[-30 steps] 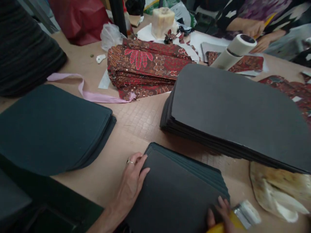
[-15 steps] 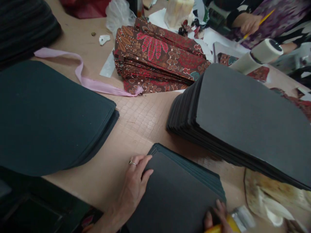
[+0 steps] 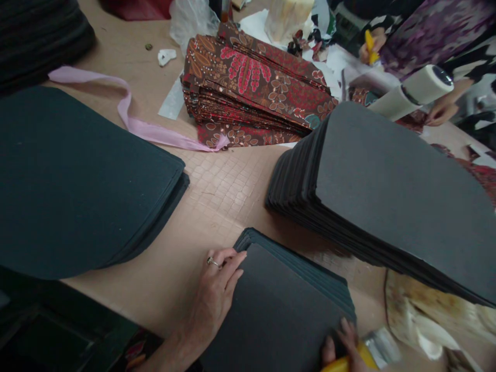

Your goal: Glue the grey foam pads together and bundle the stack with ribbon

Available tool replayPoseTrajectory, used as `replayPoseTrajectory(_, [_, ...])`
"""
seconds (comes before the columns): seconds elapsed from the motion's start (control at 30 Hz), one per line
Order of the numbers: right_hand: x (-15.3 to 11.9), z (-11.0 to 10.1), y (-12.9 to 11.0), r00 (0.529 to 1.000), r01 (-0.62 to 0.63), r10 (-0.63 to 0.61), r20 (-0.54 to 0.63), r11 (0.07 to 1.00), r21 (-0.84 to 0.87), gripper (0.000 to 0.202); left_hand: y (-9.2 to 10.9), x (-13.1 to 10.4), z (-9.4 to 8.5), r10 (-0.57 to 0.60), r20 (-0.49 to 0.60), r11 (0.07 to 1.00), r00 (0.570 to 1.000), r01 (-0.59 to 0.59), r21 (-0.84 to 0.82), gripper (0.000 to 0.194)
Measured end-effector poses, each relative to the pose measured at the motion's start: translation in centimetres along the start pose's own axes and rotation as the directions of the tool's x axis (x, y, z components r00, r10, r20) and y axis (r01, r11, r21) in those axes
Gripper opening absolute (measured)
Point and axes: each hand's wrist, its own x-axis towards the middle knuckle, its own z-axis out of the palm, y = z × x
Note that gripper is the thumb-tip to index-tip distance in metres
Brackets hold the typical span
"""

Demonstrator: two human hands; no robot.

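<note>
My right hand grips a flat brush with a yellow handle and pale bristles, its fingertips at the right edge of the fanned stack of dark, flat sheets. My left hand's fingertips touch that stack's upper-left corner; whether they pinch it, I cannot tell. The stack lies between my hands. Beyond it, to the right, stands a thick stack of dark grey, round-cornered panels; farther off lie folded red-and-brown floral fabric pieces.

Table: tan-topped, and we see grid-like creasing mid-surface.
Fabric: patterned red-brown, stacked beyond us.
Ribbon: pink, curling beside our left dark teal stack.
Right stack: grey-topped, tall.
Near stack: fanned along one edge.
</note>
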Motion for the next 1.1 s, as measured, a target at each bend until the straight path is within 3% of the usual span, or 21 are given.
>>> replayPoseTrajectory(0.13, [-0.2,-0.4,1.8,0.992,0.120,-0.118,0.051,0.992,-0.033,0.032,-0.1,0.0,0.0,0.012,0.010,1.000,1.000,-0.012,-0.004,0.034])
replayPoseTrajectory(0.27, [0.0,-0.4,1.4,0.985,0.169,-0.168,0.027,0.985,-0.042,0.028,-0.4,-0.2,0.3,-0.007,0.035,1.000,0.999,0.008,-0.019,0.037])
replayPoseTrajectory(0.6, [1.0,-0.2,-1.3,0.998,0.062,-0.062,-0.004,0.997,-0.037,0.034,-0.4,0.0,0.4,-0.026,0.057,0.997,0.998,0.030,-0.065,0.039])
replayPoseTrajectory(0.7, [1.1,-0.3,-1.1,0.999,0.033,-0.033,0.003,0.999,-0.015,0.037,-0.3,0.3,0.2,-0.007,0.054,0.998,0.999,0.011,-0.061,0.040])
replayPoseTrajectory(0.87, [0.4,-0.4,0.6,0.988,0.152,-0.150,0.043,0.987,-0.057,0.031,-0.1,0.5,0.2,0.004,0.066,0.998,0.998,0.000,-0.055,0.041])
replayPoseTrajectory(0.93, [0.0,-0.3,0.6,0.989,0.142,-0.140,0.052,0.989,-0.039,0.028,-0.1,0.5,0.3,-0.009,0.081,0.999,0.997,0.011,-0.032,0.040])
replayPoseTrajectory(1.1, [0.1,-0.1,-2.7,1.000,0.026,-0.026,0.013,1.000,0.003,0.028,-0.3,0.6,-0.1,-0.046,0.120,0.991,0.992,0.030,0.133,0.037])
